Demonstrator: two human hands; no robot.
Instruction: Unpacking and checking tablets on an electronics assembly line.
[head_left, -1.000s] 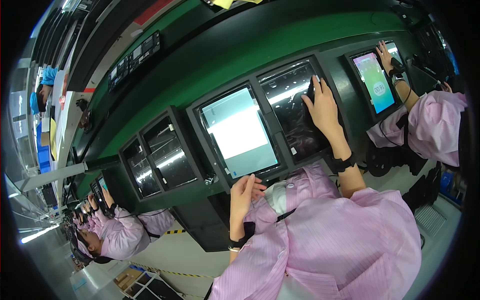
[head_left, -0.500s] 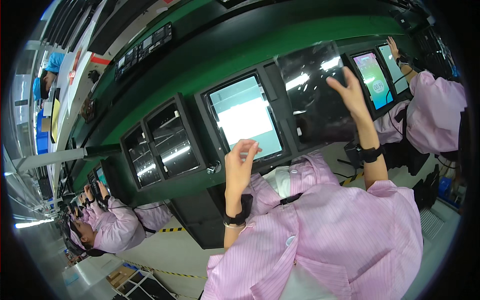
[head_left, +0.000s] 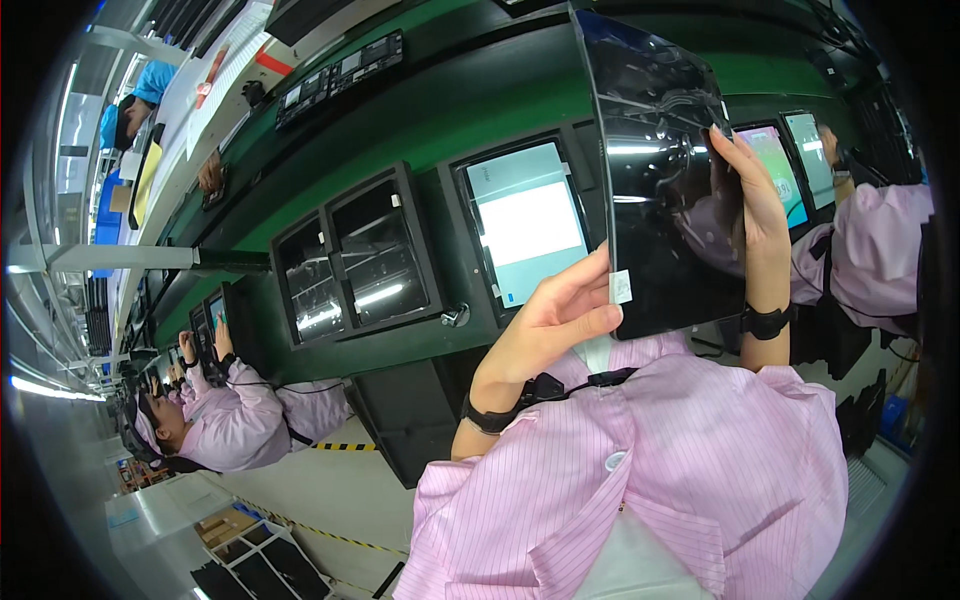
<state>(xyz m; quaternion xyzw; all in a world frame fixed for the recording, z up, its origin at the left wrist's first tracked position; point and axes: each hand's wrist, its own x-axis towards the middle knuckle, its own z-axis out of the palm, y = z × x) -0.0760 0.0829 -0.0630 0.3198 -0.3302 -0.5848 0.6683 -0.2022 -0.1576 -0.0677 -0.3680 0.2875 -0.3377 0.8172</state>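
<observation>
A black double tray (head_left: pixel 428 255), in which two dark screens (head_left: pixel 375 250) are seated, is positioned on the green work surface (head_left: pixel 500 115). A small shiny object (head_left: pixel 456 316) is located beside its lower right corner. At the upper left, what appear to be opened electronic units (head_left: pixel 365 62) are lined up; their detail cannot be resolved. Co-workers in pink smocks are seen at left (head_left: pixel 240 420) and right (head_left: pixel 865 250). Cartons (head_left: pixel 225 525) are stored on a white-framed rack (head_left: pixel 262 530) at lower left. The floor is marked with yellow-black tape (head_left: pixel 345 447).
</observation>
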